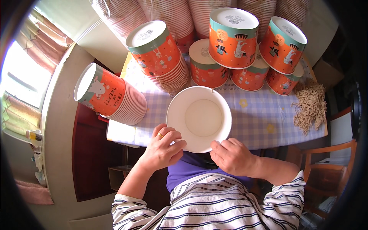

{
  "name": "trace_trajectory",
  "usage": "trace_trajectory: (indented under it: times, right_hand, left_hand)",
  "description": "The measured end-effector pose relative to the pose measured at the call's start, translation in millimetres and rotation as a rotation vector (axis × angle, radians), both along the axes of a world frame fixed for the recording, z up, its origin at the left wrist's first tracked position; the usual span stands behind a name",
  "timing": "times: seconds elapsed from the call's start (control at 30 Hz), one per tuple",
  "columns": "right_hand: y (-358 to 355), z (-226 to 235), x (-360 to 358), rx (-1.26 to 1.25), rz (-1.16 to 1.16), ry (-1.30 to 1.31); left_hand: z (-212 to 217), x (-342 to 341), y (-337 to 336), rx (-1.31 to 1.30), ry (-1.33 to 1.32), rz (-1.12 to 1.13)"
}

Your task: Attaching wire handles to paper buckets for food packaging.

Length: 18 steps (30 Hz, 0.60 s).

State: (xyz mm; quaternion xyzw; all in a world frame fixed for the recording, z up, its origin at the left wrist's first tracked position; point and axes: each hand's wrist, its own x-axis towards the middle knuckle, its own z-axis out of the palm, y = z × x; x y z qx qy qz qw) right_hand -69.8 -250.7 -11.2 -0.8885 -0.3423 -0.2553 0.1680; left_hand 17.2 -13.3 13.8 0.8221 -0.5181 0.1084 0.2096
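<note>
Both hands hold one white paper bucket by its near rim, over the near edge of the checked tablecloth.

The fingers of the left hand are curled and closed on the near-left rim of the bucket, a gold ring on one finger; the right hand pinches the near-right rim with its fingertips bunched together; the bucket tilts its open mouth up toward the camera, its inside plain white; left of the bucket lies a nested stack of orange printed buckets on its side; behind the bucket another nested stack leans, and more orange buckets stand piled upside down; right of the bucket lies a tangle of tan cord; the tablecloth is pale lilac check; a wooden chair stands to the bucket's near right.
</note>
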Motion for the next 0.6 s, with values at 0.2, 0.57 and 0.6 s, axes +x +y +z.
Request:
trace_trajectory:
  times: [0.2,0.57,0.6]
  right_hand:
    - [-1,2,1,0.013,0.000,0.017]
    - [-18,56,15,0.310,0.187,0.463]
    - [-18,60,23,0.327,0.220,0.486]
  left_hand:
    - [1,2,1,0.021,-0.027,-0.004]
    - [-24,-14,7,-0.281,-0.017,0.218]
    - [-26,-15,6,-0.312,-0.034,0.239]
